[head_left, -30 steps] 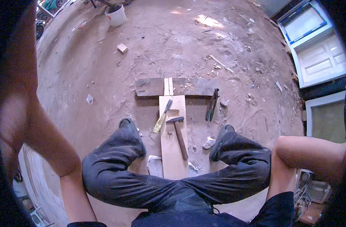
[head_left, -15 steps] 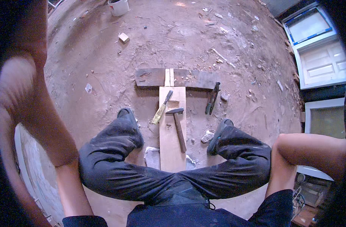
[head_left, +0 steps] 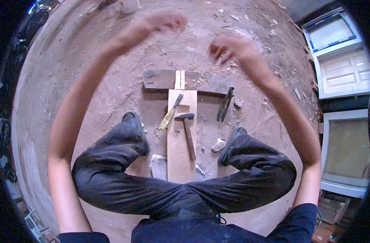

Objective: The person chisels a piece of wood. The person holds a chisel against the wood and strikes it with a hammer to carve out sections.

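Observation:
My left hand [head_left: 164, 21] is raised ahead of me over the ground, its fingers smeared by motion. To its right, my right hand [head_left: 233, 47] hangs in the air beyond the dark plank, bent downward and blurred too. I make out nothing in either hand. Between my legs lies a pale board [head_left: 180, 162], its far end meeting a dark crosswise plank [head_left: 160, 79]. On the board rest a hammer [head_left: 189, 139] with a wooden handle and a chisel [head_left: 170, 112] with a yellowish handle. A notch is cut near the hammer head. Pincers [head_left: 226, 104] lean at the plank's right end.
Stones [head_left: 219, 145] lie beside the board, with a pale block [head_left: 158, 166] near its close end. Wood chips and debris are strewn over the dirt floor [head_left: 104, 97]. White panelled frames [head_left: 345, 71] stand along the right, and a white bucket [head_left: 130, 5] is at the far edge.
Both hands have come from beside my head, out of view or near the rim, to the front above the far ground. The tools and boards stay in place; the view has shifted slightly.

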Demonstrator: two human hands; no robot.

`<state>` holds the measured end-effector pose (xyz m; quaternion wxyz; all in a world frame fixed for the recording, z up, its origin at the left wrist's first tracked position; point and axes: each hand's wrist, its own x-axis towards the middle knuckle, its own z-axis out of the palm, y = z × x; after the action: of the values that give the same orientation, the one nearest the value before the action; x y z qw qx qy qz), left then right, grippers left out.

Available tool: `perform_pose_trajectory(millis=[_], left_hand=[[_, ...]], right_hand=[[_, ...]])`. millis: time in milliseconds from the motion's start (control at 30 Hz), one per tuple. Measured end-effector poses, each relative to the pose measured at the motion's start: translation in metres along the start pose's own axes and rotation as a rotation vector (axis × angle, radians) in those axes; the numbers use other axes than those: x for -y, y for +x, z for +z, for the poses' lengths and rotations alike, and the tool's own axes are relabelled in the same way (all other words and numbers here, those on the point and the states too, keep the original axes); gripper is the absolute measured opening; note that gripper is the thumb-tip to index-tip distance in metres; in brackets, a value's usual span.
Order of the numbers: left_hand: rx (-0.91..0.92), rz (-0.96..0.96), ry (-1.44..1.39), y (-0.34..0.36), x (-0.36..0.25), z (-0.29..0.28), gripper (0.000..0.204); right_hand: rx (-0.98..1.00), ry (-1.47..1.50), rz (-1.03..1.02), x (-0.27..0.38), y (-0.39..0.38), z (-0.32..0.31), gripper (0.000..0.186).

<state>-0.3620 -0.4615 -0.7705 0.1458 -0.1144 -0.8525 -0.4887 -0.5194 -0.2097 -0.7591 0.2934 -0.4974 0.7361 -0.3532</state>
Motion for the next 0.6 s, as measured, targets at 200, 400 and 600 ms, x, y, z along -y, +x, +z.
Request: perform_pose_trajectory(millis=[200, 400, 600], left_hand=[[0.621, -0.747, 0.467, -0.099, 0.116, 0.133, 0.070], [0.854, -0.836, 0.406, -0.169, 0.130, 0.206, 0.068], [0.880, -1.003, 0.268, -0.150, 0.137, 0.210, 0.041]], right_hand=[[0.811, -0.487, 0.524, -0.174, -0.053, 0.158, 0.080], [0.862, -0.081, 0.799, -0.207, -0.136, 0.232, 0.087], [0.683, 0.368, 0.952, -0.214, -0.143, 0.249, 0.067]])
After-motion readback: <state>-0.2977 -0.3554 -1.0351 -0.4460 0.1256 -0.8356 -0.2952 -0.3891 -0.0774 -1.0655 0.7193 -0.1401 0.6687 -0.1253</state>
